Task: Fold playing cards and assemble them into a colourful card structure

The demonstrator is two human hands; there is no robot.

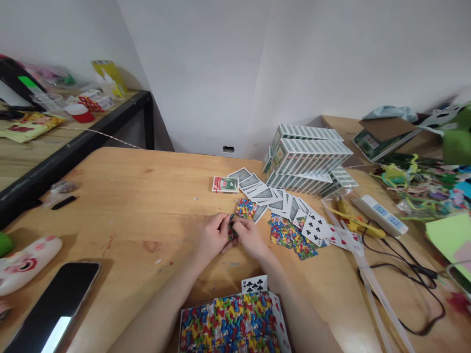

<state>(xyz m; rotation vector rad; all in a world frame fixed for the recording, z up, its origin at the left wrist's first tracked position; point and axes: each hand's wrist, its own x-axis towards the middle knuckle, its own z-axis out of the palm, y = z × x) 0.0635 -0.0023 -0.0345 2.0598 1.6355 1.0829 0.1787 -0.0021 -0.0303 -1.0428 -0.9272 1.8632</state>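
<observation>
My left hand (217,233) and my right hand (246,235) meet over the middle of the table, fingers pinched together. Between them is a small colourful piece (231,235), mostly hidden by my fingers; its kind I cannot tell. Just beyond lies a colourful patterned square (246,209), beside a spread of grey-backed playing cards (265,194). Right of my hands, more patterned pieces (281,230) lie near a face-up club card (315,227). Between my forearms, at the near edge, sits a panel covered in the same pattern (228,321), with a ten of clubs (254,284) sticking out behind it.
A card box (225,185) lies beyond my hands. Stacked card boxes (312,154) stand at the back right. Farther right are a yellow glue gun (349,218), a power strip (382,214), and a black cable (408,264). A phone (55,309) lies at the near left.
</observation>
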